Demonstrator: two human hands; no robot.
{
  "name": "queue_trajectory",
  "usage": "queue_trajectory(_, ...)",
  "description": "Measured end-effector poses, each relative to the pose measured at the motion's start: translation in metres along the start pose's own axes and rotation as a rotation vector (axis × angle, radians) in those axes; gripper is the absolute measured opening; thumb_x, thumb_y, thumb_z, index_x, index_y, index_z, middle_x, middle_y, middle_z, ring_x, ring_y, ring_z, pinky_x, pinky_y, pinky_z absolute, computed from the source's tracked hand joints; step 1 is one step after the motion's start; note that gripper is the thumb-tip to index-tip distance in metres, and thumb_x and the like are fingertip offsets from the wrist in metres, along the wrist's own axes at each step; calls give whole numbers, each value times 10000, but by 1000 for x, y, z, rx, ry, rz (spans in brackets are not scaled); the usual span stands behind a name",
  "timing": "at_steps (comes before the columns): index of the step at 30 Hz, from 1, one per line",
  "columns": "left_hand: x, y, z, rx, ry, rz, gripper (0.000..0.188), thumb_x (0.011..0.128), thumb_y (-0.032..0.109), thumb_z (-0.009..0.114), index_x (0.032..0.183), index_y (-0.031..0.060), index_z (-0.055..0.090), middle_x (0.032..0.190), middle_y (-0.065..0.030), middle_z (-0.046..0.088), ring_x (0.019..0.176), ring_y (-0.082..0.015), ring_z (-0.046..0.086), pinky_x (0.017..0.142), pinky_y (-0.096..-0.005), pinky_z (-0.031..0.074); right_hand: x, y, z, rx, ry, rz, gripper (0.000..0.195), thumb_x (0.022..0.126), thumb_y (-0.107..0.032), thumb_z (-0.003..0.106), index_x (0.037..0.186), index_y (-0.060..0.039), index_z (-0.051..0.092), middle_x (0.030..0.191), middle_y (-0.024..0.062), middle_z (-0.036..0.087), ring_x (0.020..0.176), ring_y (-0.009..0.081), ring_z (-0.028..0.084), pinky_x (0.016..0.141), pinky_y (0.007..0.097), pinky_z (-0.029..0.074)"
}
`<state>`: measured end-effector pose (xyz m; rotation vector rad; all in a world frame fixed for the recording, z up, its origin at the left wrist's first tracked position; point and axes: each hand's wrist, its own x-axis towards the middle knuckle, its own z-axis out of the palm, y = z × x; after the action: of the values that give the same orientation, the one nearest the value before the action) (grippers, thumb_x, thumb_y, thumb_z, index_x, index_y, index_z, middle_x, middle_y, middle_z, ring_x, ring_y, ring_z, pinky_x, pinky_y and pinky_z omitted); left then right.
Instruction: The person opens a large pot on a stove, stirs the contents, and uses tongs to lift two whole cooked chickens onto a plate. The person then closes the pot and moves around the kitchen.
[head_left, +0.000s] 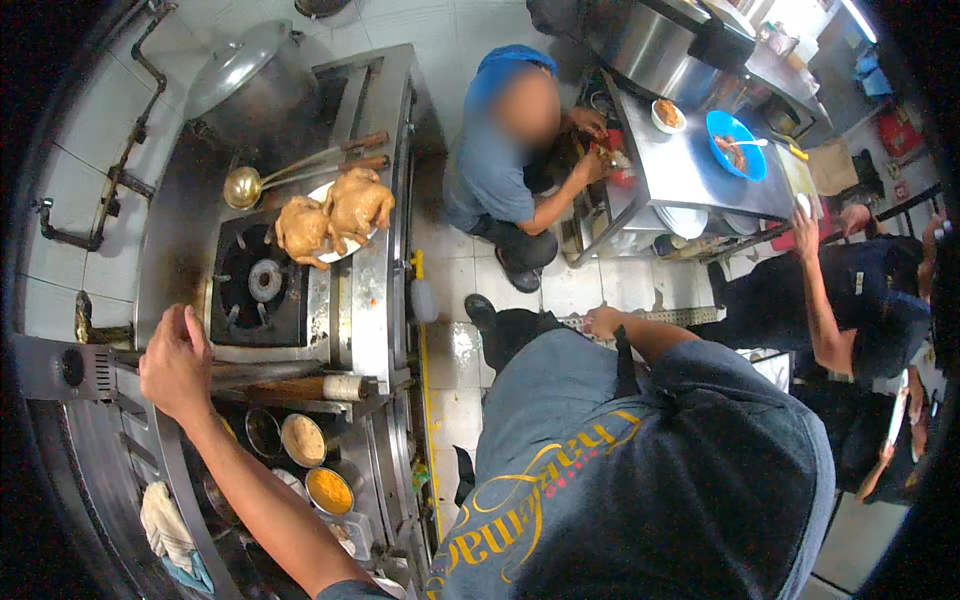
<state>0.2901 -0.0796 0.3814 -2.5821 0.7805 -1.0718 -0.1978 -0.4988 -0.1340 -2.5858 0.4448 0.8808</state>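
Observation:
My left hand (176, 364) reaches out over the near-left edge of the steel cooking range, its fingers curled together. What is under its palm is hidden. Beyond it sits a wok burner (264, 280). Two whole poultry birds (358, 204), glossy and tan, lie on a white plate (352, 250) at the burner's far right. Brass-coloured ladles (243, 187) with wooden handles lie behind the plate. At my right side, by the waist, is my right hand (600, 322), small and partly turned away; whether it grips anything is unclear.
Below the burner stand metal containers, one of orange food (330, 490). A lidded stockpot (247, 75) stands at the back. A co-worker (495, 165) crouches beside a steel table (682, 176) bearing a blue bowl (736, 146). Other people work at the right. A cloth (166, 525) hangs lower left.

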Motion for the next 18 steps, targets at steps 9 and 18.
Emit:
queue_trajectory(9, -10, -4, 7, 13, -28, -38, 247, 929, 419, 592, 1021, 232, 724, 876, 11, 732, 774, -217, 697, 675, -354, 522, -4, 16, 41, 302, -57, 97, 267, 793, -323, 714, 875, -71, 679, 723, 101, 664, 747, 309, 659, 667, 439, 504)
queue_trajectory(18, 11, 5, 3, -57, 17, -100, 130, 896, 307, 652, 952, 216, 727, 790, 16, 708, 685, -189, 669, 628, -325, 490, 58, 15, -46, 568, 126, -120, 300, 782, -215, 678, 1064, -111, 679, 1107, 129, 668, 1032, 270, 642, 856, 370, 536)
